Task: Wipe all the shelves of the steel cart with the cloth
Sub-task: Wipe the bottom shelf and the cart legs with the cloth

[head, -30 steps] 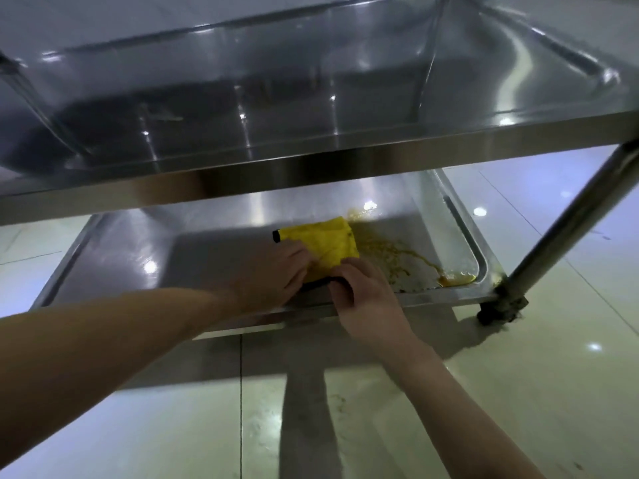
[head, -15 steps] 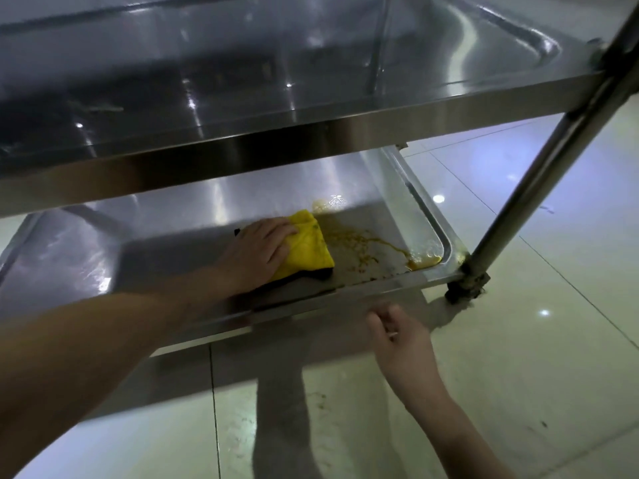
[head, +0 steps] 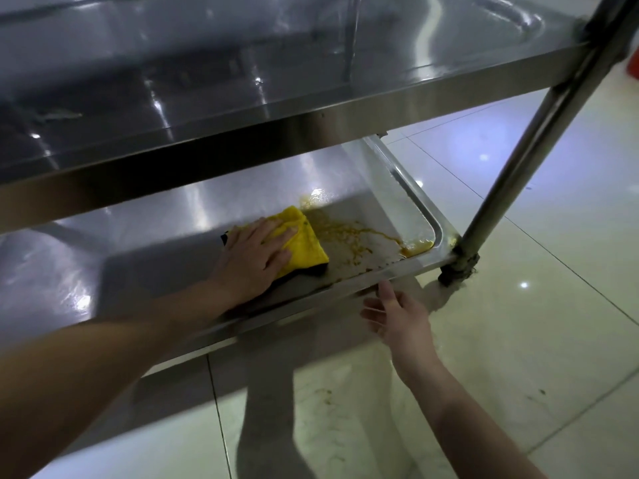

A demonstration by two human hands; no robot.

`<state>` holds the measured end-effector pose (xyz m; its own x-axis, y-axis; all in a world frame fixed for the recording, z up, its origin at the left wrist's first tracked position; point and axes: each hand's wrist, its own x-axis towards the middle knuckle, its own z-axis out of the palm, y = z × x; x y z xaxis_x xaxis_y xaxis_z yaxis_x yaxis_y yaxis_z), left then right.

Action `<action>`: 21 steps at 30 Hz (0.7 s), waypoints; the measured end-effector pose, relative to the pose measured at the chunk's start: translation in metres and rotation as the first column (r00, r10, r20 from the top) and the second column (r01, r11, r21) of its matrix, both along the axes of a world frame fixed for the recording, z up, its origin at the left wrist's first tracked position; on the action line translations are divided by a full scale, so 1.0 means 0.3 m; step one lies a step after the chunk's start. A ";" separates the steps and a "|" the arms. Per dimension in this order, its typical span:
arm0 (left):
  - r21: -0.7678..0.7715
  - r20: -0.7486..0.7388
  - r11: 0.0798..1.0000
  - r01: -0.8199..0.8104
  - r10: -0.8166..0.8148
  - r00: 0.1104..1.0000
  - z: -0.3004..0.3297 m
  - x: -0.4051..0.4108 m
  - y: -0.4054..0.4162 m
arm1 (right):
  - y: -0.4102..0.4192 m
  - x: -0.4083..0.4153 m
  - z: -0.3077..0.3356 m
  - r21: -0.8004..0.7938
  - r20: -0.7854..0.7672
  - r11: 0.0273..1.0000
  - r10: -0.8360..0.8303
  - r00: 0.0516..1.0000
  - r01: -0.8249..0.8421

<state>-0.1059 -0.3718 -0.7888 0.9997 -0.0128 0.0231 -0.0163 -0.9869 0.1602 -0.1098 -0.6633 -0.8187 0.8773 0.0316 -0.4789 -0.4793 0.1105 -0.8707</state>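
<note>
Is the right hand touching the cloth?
No, the right hand hangs open below the lower shelf's front rim; only the left hand presses the cloth.

On the lower shelf (head: pixel 145 271), the cloth (head: pixel 304 247) lies left of the spill (head: pixel 359 236), under the upper shelf (head: pixel 207 98).

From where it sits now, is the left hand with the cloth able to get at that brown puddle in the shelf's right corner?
Probably yes. The left hand presses the yellow cloth flat on the lower shelf, and only smeared bare steel lies between it and the puddle. The right hand hangs outside the rim.
</note>
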 end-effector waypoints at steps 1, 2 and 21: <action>0.001 0.000 1.000 0.002 -0.002 1.000 0.002 0.000 0.000 | -0.002 0.003 -0.001 0.032 -0.014 0.999 -0.034 0.999 0.034; -0.001 0.000 1.000 0.002 -0.002 1.000 0.003 -0.002 -0.001 | -0.003 0.006 -0.002 0.050 -0.020 0.997 -0.057 0.998 0.058; 0.048 0.006 0.993 0.110 -0.110 0.994 0.022 -0.065 -0.084 | -0.045 0.003 0.014 -0.440 0.392 0.888 0.055 0.919 0.135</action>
